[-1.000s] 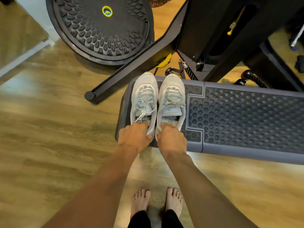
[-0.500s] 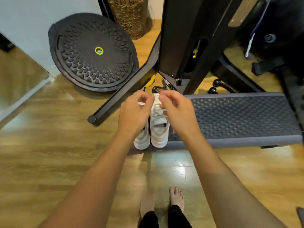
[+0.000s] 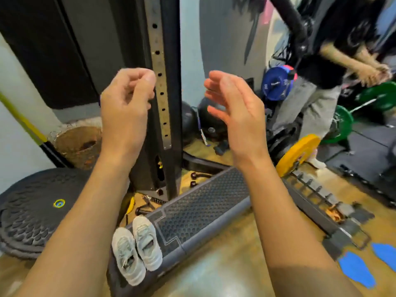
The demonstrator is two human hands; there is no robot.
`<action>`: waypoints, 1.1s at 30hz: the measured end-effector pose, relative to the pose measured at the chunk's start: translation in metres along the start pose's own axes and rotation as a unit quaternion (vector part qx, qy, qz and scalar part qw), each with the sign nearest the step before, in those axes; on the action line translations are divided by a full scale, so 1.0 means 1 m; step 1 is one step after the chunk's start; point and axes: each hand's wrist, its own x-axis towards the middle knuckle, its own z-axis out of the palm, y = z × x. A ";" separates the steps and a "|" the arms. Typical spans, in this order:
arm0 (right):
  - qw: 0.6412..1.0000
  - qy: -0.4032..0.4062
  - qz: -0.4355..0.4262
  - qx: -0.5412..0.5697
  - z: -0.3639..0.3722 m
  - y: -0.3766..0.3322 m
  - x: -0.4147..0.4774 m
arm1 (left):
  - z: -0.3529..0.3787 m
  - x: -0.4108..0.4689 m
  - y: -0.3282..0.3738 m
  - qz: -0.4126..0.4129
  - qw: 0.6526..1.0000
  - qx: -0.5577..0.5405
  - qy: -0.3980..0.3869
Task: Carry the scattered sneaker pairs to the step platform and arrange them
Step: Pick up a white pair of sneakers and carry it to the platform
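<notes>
Sneakers [image 3: 137, 249] atop step platform [image 3: 203, 202] — wooden floor [image 3: 214, 275]

Fairly bright, even indoor light with a soft glare patch on the wood floor [image 3: 205, 275] at bottom centre, heavy motion blur on the person [image 3: 317, 67] at top right (edges smeared, detail gone), sneakers [image 3: 147, 243] slightly soft, and wide-angle bending of straight lines toward the frame edges.

Both arms raised; left grip [image 3: 126, 97] curled, empty; right grip [image 3: 233, 103] splayed.
</notes>
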 end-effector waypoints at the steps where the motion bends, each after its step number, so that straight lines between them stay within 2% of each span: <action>1: 1.000 0.021 -0.018 -0.003 -0.020 -0.019 0.001 | 0.019 0.002 0.020 0.015 1.000 -0.021 -0.017; 8: 0.979 0.156 -0.114 -0.069 -0.178 -0.133 -0.038 | 0.160 -0.040 0.150 0.081 0.977 -0.137 -0.143; 16: 0.929 0.289 -0.174 -0.152 -0.368 -0.241 -0.145 | 0.321 -0.158 0.287 0.118 0.913 -0.277 -0.275; 23: 0.857 0.399 -0.200 -0.259 -0.508 -0.312 -0.253 | 0.454 -0.286 0.386 0.112 0.822 -0.395 -0.394; 26: 0.820 0.448 -0.210 -0.290 -0.559 -0.336 -0.290 | 0.507 -0.337 0.424 0.121 0.773 -0.433 -0.447; 33: 0.719 0.541 -0.209 -0.382 -0.667 -0.375 -0.354 | 0.625 -0.444 0.494 0.085 0.652 -0.517 -0.547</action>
